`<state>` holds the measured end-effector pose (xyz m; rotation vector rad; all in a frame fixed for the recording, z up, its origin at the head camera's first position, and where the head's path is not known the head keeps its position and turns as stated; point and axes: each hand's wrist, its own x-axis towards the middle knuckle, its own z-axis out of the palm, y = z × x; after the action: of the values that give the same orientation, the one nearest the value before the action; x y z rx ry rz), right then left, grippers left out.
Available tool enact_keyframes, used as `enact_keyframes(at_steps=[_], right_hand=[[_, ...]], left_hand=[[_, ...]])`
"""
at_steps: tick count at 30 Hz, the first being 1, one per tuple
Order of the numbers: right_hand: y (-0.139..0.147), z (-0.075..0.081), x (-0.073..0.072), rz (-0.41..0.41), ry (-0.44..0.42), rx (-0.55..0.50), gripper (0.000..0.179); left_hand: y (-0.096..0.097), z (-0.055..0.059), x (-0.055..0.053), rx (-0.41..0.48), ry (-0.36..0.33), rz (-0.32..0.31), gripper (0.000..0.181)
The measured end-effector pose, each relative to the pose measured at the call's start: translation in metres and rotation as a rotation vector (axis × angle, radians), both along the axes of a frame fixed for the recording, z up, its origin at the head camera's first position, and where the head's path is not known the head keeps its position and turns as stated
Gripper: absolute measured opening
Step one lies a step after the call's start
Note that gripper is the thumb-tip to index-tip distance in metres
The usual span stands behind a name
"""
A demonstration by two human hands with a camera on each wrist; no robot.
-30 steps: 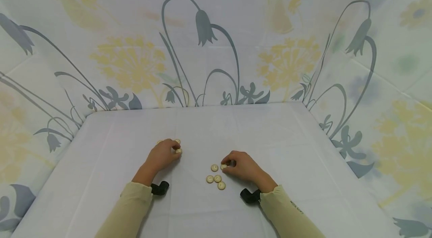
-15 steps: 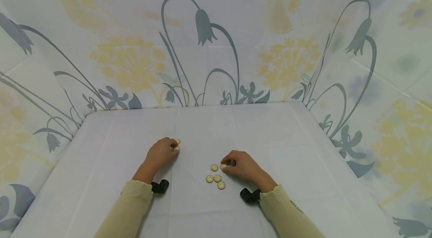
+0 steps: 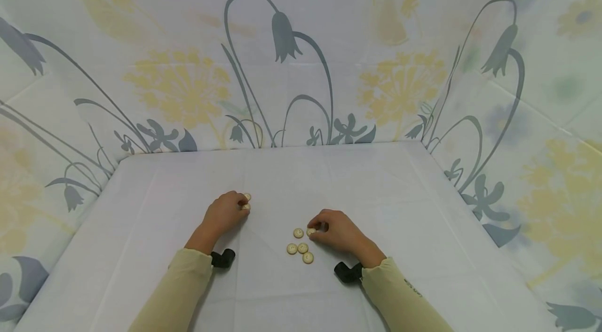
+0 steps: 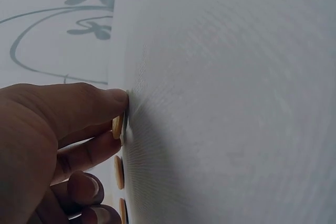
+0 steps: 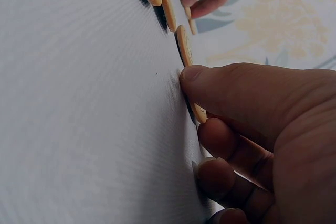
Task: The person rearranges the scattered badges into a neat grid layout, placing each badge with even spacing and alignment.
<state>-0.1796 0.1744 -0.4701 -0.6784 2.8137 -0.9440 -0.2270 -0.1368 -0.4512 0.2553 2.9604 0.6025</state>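
At the left of the table, my left hand pinches a pale wooden disc between thumb and fingers, low at the cloth. Another disc lies just beyond it, and part of the row is hidden behind the hand. To the right, thumb and index finger of my right hand pinch a wooden disc that is at the tabletop. Beside it lies a loose group of several similar discs, with small dark marks on their faces too small to read.
A white cloth covers the table. Floral fabric walls rise at the back and both sides. The wrist cameras are black and sit close above the cloth.
My left hand has shifted slightly left and away from me, bringing its disc closer to the neighbouring one, then stayed almost still. The right hand and the loose discs have not visibly moved.
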Motion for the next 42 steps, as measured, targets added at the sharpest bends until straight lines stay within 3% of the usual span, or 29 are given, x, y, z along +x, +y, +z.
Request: enact_keyframes(at_steps=[11, 25, 35, 42], right_hand=[[0.001, -0.001, 0.0, -0.01, -0.015, -0.002, 0.02], [0.001, 0.0, -0.001, -0.009, -0.024, -0.003, 0.02], [0.0, -0.002, -0.001, 0.002, -0.016, -0.005, 0.02], [0.0, -0.001, -0.001, 0.001, -0.006, -0.002, 0.019]], left_hand=[[0.0, 0.0, -0.001, -0.033, 0.018, -0.015, 0.019], [0.001, 0.005, 0.002, -0.027, 0.018, -0.02, 0.026], [0.008, 0.012, 0.012, -0.003, -0.001, -0.036, 0.031], [0.017, 0.015, 0.019, 0.037, 0.004, -0.088, 0.031]])
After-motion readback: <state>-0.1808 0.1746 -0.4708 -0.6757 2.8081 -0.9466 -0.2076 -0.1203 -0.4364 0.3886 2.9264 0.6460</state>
